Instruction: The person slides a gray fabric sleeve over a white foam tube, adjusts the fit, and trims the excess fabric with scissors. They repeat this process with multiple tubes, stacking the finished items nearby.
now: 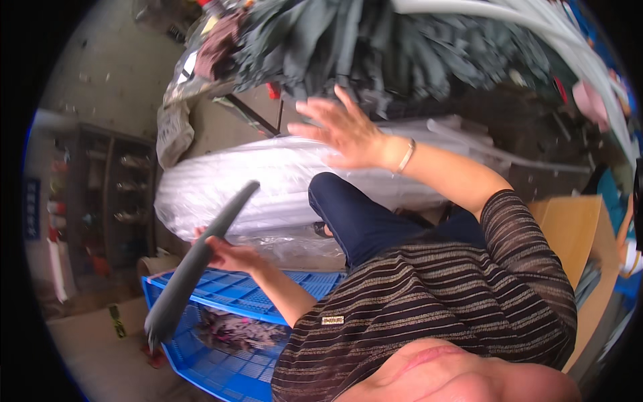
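Observation:
My left hand [234, 256] is closed round a long dark-grey rod-like piece [194, 264], which looks covered in cloth. It slants from a narrow blunt tip at the upper right to a thicker, ragged lower end over a blue plastic crate [221, 287]. My right hand [345, 130] is raised with fingers spread and nothing in it, a bracelet at the wrist. Just beyond that hand, a thick heap of dark grey-green cloth strips [375, 47] hangs over the work surface. Below my right hand lies a long bundle wrapped in clear plastic [268, 177].
Printed or mottled cloth [241, 331] lies inside the crate's lower level. An open cardboard box [569, 228] stands close on my right. White tubes [469, 8] arch along the far right. At the left are a dark shelf cabinet [100, 194] and a hanging plastic bag [175, 134].

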`<control>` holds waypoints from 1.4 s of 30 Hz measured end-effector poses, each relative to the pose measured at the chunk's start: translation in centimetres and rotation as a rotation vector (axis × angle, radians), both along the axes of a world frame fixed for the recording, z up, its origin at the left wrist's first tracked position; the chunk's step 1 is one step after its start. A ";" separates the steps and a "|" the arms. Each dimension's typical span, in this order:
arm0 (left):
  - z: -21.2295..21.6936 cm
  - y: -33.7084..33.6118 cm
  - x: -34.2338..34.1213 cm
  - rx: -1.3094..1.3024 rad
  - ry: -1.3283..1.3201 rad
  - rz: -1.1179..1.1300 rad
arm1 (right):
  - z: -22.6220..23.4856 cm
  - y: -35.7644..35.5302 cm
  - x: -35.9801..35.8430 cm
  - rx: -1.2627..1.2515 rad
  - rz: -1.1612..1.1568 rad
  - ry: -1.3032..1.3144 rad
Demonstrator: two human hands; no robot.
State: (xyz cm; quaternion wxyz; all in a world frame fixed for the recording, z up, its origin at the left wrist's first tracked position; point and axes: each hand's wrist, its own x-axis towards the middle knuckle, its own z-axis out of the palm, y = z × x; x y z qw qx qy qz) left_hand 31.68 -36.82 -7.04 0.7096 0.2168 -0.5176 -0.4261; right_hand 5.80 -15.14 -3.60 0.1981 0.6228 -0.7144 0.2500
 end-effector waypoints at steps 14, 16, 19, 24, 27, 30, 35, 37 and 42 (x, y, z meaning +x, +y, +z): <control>8.8 25.9 -18.0 0.615 0.188 -1.289 | 1.3 38.1 -7.5 -1.219 0.185 -1.456; 9.5 26.2 -18.6 0.588 0.157 -1.300 | 0.1 39.4 -7.9 -1.293 0.277 -1.554; 10.1 23.5 -19.7 0.593 0.026 -1.223 | -1.0 38.6 -8.9 -1.282 0.355 -1.562; 14.0 20.7 -17.4 0.148 -1.212 -0.777 | 0.5 34.9 -8.5 -1.220 0.413 -1.479; 16.0 24.0 -18.8 -0.363 -1.168 -0.852 | 1.1 33.6 -7.8 -0.996 0.486 -1.485; 20.0 31.1 -22.1 -1.072 -1.093 -0.927 | 2.5 33.3 -7.3 -0.858 0.603 -1.433; 20.4 33.5 -28.9 -0.845 -1.505 -1.676 | 3.7 32.3 -6.9 -0.767 0.695 -1.372; 19.9 34.8 -30.7 -0.388 -1.556 -1.912 | 4.3 33.1 -7.2 -0.789 0.666 -1.470; 16.5 37.0 -32.4 -1.357 -1.440 -0.960 | 2.0 35.1 -8.1 -1.029 -0.075 -1.118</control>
